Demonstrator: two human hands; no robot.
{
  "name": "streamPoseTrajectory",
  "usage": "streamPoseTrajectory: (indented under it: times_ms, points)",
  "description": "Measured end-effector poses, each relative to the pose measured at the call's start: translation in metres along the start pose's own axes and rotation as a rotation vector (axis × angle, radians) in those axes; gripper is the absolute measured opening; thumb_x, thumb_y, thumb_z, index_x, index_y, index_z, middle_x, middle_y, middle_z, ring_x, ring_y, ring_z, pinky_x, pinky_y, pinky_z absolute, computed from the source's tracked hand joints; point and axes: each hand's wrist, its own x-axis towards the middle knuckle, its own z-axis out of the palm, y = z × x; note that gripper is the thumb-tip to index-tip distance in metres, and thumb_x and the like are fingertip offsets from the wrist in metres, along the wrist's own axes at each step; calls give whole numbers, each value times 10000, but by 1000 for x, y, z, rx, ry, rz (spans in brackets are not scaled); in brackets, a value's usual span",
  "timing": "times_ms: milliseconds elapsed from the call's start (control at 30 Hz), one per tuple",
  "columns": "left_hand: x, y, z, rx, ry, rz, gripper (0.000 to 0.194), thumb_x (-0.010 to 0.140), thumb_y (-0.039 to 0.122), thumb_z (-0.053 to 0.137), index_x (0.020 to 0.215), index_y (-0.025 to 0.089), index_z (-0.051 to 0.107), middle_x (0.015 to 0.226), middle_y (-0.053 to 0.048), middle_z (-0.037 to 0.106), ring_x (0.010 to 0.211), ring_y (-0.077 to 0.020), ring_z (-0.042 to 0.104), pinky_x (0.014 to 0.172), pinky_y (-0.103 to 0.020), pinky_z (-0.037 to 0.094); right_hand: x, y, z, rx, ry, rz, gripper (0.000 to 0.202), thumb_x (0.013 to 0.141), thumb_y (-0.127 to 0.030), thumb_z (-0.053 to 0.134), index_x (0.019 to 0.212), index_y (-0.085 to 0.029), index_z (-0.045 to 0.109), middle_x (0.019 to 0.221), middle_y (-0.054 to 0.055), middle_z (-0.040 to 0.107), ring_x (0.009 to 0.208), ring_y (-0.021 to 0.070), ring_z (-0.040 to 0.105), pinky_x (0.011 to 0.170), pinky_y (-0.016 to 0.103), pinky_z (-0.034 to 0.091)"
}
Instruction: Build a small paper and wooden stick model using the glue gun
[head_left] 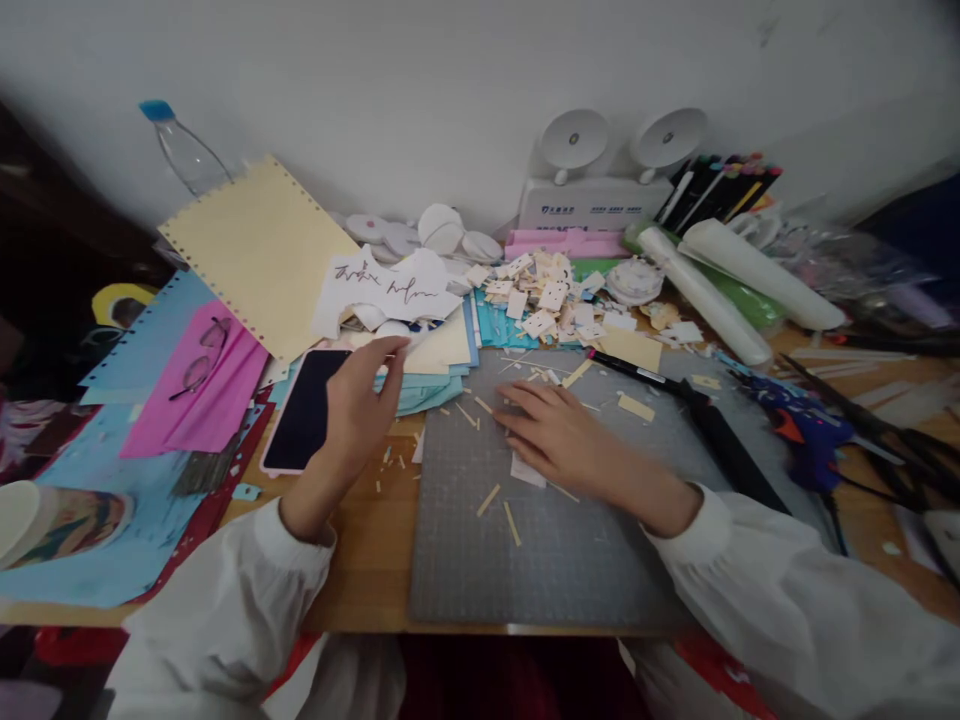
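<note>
My left hand (pixel 365 398) hangs above the phone's right edge and the blue paper stack, thumb and forefinger tips pinched together. Whatever lies between those tips is too small to make out. Fingers slightly apart, my right hand (pixel 559 435) rests low over the grey cutting mat (pixel 480 570), partly covering a small white paper piece (pixel 528 470). Thin cream paper strips (pixel 512 523) lie around it on the mat. Just beyond my left fingertips is a torn white sheet with handwriting (pixel 390 290). The dark-screened phone (pixel 304 410) lies beside my left wrist.
A heap of small dotted paper cards (pixel 551 295) lies behind the mat. To the right are a black pen-like tool (pixel 637 368), a blue glue gun (pixel 806 435) and scissors (pixel 911 460). Left are glasses (pixel 199 365) on pink paper and a paper cup (pixel 64 520).
</note>
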Motion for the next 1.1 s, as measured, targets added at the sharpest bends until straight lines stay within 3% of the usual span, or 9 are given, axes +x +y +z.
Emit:
streamPoseTrajectory:
  times_ms: [133, 267, 367, 533, 600, 767, 867, 1000, 1100]
  points:
    - [-5, -3, 14, -14, -203, 66, 219, 924, 238, 513, 1085, 166, 643, 1110, -100, 703, 1057, -220, 646, 932, -375, 511, -27, -6, -3, 100, 24, 12, 305, 949, -240, 445, 1193, -184, 618, 1388, 125, 488, 1293, 294, 412, 1020, 489, 394]
    - [-15, 9, 0, -75, -195, 82, 241, 914, 220, 531, 1132, 177, 624, 1241, -111, 632, 1183, -220, 572, 1026, -396, 447, -38, -3, -6, 252, 192, 83, 285, 937, -184, 461, 1185, -165, 599, 1286, 135, 543, 1193, 240, 491, 983, 437, 422]
    - [-29, 24, -19, -113, -148, 41, 206, 907, 175, 537, 1088, 193, 632, 1138, -72, 657, 1100, -184, 602, 991, -351, 459, -29, 4, -8, 274, 258, 118, 252, 927, -163, 478, 1134, -153, 621, 1152, 127, 592, 1076, 219, 541, 921, 402, 447]
    - [-62, 34, -40, -74, -139, -29, 79, 896, 189, 563, 869, 190, 637, 785, -3, 660, 754, -152, 608, 751, -301, 459, 3, 16, -2, 202, 42, 47, 286, 895, -230, 567, 1169, -184, 634, 1108, 124, 581, 1024, 254, 523, 885, 427, 422]
    - [-74, 32, -44, -20, -140, -46, 189, 893, 232, 573, 710, 190, 597, 654, 14, 602, 660, -152, 561, 725, -326, 413, 13, 20, 1, 195, -29, 33, 303, 872, -242, 606, 1169, -191, 641, 1078, 119, 580, 983, 249, 522, 858, 416, 413]
    - [-92, 34, -59, -64, -23, -251, 315, 943, 254, 464, 644, 197, 547, 627, 6, 533, 651, -155, 533, 699, -334, 397, 23, 25, 5, 222, -46, 39, 146, 876, -201, 595, 987, -179, 686, 963, 86, 591, 905, 209, 532, 798, 347, 397]
    - [-97, 44, -65, -93, 66, -380, 290, 961, 245, 412, 746, 199, 601, 730, -8, 586, 722, -160, 565, 704, -323, 417, 22, 25, 5, 243, -45, 36, 100, 884, -199, 581, 919, -169, 670, 920, 74, 592, 889, 192, 540, 789, 323, 394]
    - [-101, 53, -66, -181, 244, -474, 126, 883, 189, 530, 967, 212, 621, 875, -13, 615, 808, -166, 580, 778, -332, 444, 18, 25, 5, 258, -35, 20, 153, 891, -256, 588, 1011, -176, 639, 984, 83, 596, 937, 202, 540, 813, 328, 392]
    - [-108, 52, -68, -213, 264, -454, 143, 818, 109, 517, 761, 214, 595, 755, 0, 577, 733, -168, 563, 701, -332, 448, 16, 26, 7, 259, -29, 15, 165, 885, -260, 600, 1024, -177, 633, 1013, 89, 597, 962, 211, 537, 829, 336, 389]
